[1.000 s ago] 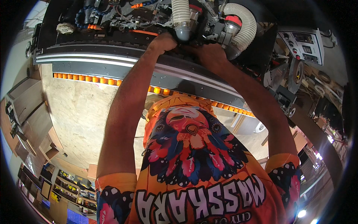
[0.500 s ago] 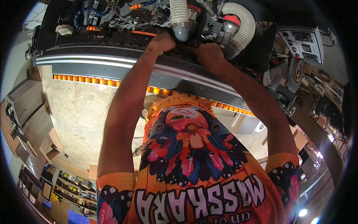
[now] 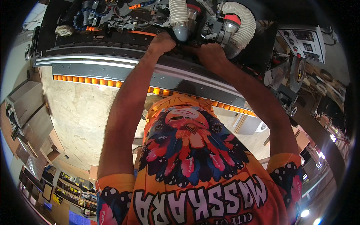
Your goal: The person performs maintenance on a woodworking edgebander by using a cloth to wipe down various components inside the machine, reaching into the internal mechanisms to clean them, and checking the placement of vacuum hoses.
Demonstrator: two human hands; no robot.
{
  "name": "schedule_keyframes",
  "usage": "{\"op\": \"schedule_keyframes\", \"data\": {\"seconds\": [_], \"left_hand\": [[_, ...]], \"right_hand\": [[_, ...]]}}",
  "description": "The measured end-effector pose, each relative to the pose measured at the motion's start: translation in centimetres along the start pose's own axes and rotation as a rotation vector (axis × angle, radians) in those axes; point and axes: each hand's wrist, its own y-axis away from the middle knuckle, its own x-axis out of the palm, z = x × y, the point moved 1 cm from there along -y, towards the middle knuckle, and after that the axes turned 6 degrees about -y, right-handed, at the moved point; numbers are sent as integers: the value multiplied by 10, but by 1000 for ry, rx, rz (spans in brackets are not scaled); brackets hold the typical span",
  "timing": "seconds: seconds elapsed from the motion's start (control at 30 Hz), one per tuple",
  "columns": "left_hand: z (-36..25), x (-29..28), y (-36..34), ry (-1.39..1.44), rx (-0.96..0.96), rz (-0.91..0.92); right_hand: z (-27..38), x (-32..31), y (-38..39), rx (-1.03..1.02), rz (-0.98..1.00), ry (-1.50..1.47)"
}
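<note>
Both my arms reach forward over the front rail of a black machine. My left hand (image 3: 163,43) is closed, its fingers curled down into the machine beside a grey hose elbow (image 3: 181,33) with a ribbed white hose (image 3: 177,11). What it grips, if anything, is hidden. My right hand (image 3: 211,52) is closed too, just left of the second ribbed hose (image 3: 245,28) and a red-collared metal motor unit (image 3: 230,25). Its fingers point toward my left hand in the dark gap below the elbow. I cannot make out anything between them.
A grey metal rail (image 3: 93,60) runs along the machine's front, with a row of orange rollers (image 3: 87,80) below it. Blue and orange segmented tubing (image 3: 141,5) lies at the far left. A white control box (image 3: 303,45) stands at right. Shelves (image 3: 69,189) show lower left.
Both hands stay in nearly the same place at the machine. Only a very slight shift of the view and of my arms shows.
</note>
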Motion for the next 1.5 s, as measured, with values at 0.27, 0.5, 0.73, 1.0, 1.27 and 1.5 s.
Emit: {"op": "schedule_keyframes", "data": {"seconds": [0.27, 0.5, 0.73, 1.0, 1.27, 1.5], "left_hand": [[1, -13, 14, -7, 51, 37], [4, -8, 10, 16, -82, 34], [-15, -7, 6, 52, -124, 71], [2, -11, 9, 114, -154, 109], [32, 4, 6, -578, 431, -199], [2, 1, -1, 122, -113, 36]], "right_hand": [[1, 5, -3, -53, -29, 81], [2, 10, -4, -58, -63, 104], [-3, 7, 1, -30, -57, 68], [4, 7, -6, -27, -64, 30], [8, 1, -5, -92, -82, 54], [2, 6, 3, -24, -44, 112]]}}
